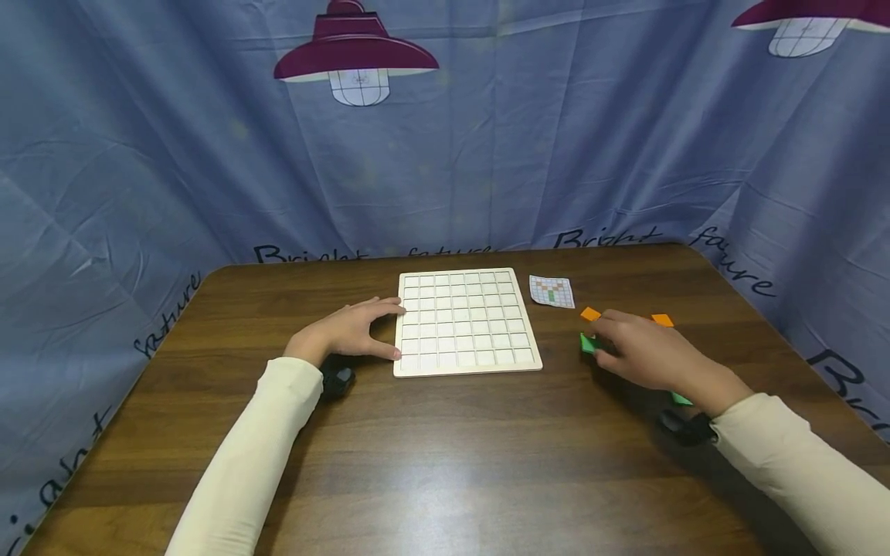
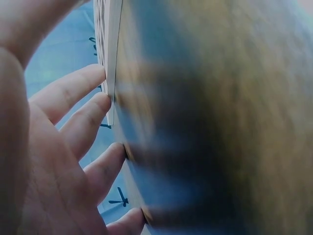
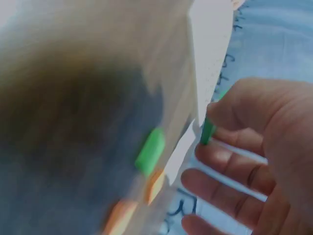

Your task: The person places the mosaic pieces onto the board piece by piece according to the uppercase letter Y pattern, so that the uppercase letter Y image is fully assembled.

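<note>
A white gridded board (image 1: 468,372) lies flat on the table. My left hand (image 1: 350,328) is at the board's left side, thumb and forefinger spread apart with their tips at its edge. In the left wrist view its fingers (image 2: 80,122) extend loosely, two tips at the board's rim (image 2: 113,63). Right of the board, my right hand (image 1: 643,354) hovers over the table. It pinches a green tile (image 3: 208,132) between thumb and fingers. Another green tile (image 3: 150,152) and orange tiles (image 3: 155,186) lie on the table below that hand.
Behind the right hand lies a small pattern card (image 1: 552,292) with a coloured grid. Orange tiles (image 1: 663,320) lie around the right hand, and a green tile (image 1: 681,399) shows under the right wrist. A blue printed curtain (image 1: 452,154) hangs behind the wooden table (image 1: 431,463).
</note>
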The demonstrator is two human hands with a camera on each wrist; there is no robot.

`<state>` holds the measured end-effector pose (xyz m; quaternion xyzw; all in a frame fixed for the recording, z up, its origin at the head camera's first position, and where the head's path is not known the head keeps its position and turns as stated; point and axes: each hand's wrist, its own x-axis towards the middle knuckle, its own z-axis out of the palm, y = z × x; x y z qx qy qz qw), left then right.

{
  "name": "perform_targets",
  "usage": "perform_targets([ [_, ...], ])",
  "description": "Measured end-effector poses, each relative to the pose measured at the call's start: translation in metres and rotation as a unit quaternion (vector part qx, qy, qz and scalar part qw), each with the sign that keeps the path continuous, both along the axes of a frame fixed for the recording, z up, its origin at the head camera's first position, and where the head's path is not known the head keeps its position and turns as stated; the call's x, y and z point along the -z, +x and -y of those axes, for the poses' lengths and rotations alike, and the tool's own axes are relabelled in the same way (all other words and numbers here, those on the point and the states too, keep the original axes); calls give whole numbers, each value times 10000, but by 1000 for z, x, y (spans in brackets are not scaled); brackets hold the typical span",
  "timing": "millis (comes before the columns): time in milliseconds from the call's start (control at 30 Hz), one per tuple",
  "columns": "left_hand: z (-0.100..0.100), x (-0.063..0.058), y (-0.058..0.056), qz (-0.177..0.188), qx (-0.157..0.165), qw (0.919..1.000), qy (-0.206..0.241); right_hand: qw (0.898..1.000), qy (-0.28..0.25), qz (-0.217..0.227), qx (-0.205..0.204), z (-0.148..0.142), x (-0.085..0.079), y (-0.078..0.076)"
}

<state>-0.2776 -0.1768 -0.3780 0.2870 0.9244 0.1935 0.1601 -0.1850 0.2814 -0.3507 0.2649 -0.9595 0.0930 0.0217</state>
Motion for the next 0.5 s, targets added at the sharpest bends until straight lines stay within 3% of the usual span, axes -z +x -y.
perform_targets([
  [267, -1, 3, -2, -43, 79, 9999, 85, 9975, -258, 85, -655, 65, 1, -42],
  [500, 1, 1, -1, 5, 30, 10000, 21, 9923, -383, 198, -1163, 120, 4, -60],
])
